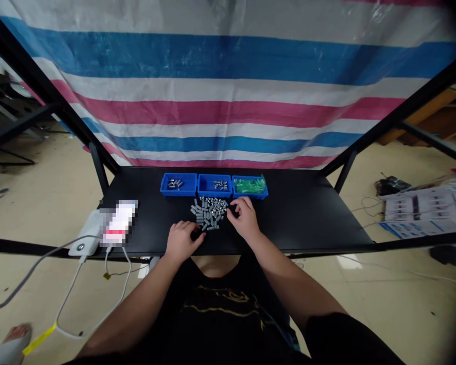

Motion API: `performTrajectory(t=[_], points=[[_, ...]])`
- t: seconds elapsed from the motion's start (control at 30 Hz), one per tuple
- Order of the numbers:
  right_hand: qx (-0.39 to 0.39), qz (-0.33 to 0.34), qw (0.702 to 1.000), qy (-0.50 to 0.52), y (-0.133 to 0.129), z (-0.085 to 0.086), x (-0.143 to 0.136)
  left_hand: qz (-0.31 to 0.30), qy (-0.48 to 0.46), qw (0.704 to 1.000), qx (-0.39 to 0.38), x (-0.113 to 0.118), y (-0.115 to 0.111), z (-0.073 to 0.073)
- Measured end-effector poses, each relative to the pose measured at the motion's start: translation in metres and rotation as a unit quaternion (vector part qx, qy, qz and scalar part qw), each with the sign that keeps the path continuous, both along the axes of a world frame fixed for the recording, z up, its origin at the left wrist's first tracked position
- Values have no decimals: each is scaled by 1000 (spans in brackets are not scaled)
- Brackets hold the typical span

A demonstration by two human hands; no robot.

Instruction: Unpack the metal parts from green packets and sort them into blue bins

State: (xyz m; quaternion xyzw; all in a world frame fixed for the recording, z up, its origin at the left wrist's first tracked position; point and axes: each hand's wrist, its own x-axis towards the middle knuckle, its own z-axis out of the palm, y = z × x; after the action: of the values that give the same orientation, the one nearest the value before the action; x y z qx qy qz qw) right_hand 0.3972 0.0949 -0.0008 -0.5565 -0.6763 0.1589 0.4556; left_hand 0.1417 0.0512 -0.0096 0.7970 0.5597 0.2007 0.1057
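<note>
A pile of small grey and silvery metal parts (pixel 209 213) lies on the black table between my hands. At its lower left edge is my left hand (pixel 184 239), fingers curved and apart, with nothing visible in it. My right hand (pixel 244 217) is at the right edge of the pile, its thumb and forefinger apart beside the silvery pieces. Behind the pile stand three blue bins: the left bin (pixel 179 191) has a few metal pieces, the middle bin (pixel 215 192) several small ones, and the right bin (pixel 251 195) a green bag (pixel 250 185).
On the table's left side lie a blurred-out phone (pixel 118 223) and a white power bank (pixel 86 234) with cables hanging over the front edge. A striped sheet (pixel 220 111) hangs behind the black table (pixel 311 218). Black frame bars rise at both sides.
</note>
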Motion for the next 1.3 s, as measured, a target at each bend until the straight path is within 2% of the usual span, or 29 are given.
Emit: performTrajectory(t=[0.2, 0.27, 0.37, 0.43, 0.5, 0.6, 0.67, 0.73, 0.87, 0.97, 1.07, 1.17, 1.23, 1.3], points=[[-52, 16, 998, -34, -26, -23, 11, 34, 18, 999, -8, 16, 1, 0], [-61, 32, 997, -37, -30, -24, 11, 33, 8, 999, -34, 15, 2, 6], [-71, 87, 991, -65, -33, -23, 9, 60, -13, 997, -56, 6, 13, 22], [-73, 110, 987, -88, -34, -21, 8, 104, -23, 994, -32, -1, 29, 37], [-73, 110, 986, -104, -33, -21, 6, 155, -34, 987, 24, -8, 50, 51], [-74, 91, 985, -125, -31, -22, 2, 197, -54, 973, 106, -15, 76, 63], [-75, 73, 985, -139, -28, -22, -2, 198, -69, 969, 128, -19, 81, 60], [-78, 58, 984, -148, -26, -22, -6, 180, -77, 973, 120, -21, 75, 50], [-79, 61, 983, -155, -24, -20, -8, 108, -74, 991, 41, -22, 44, 20], [-83, 117, 977, -159, -22, -15, -2, 29, -62, 998, 2, -18, 22, 4], [-94, 203, 959, -176, -17, -7, 6, -20, -42, 999, 3, -11, 14, -1], [-115, 259, 936, -211, -8, 5, 12, -22, -25, 999, 7, -6, 14, -3], [-124, 271, 931, -212, 2, 13, 12, -22, -19, 1000, 9, -4, 16, -5], [-98, 239, 953, -159, 13, 19, 10, -26, -18, 999, 11, -4, 16, -6]])
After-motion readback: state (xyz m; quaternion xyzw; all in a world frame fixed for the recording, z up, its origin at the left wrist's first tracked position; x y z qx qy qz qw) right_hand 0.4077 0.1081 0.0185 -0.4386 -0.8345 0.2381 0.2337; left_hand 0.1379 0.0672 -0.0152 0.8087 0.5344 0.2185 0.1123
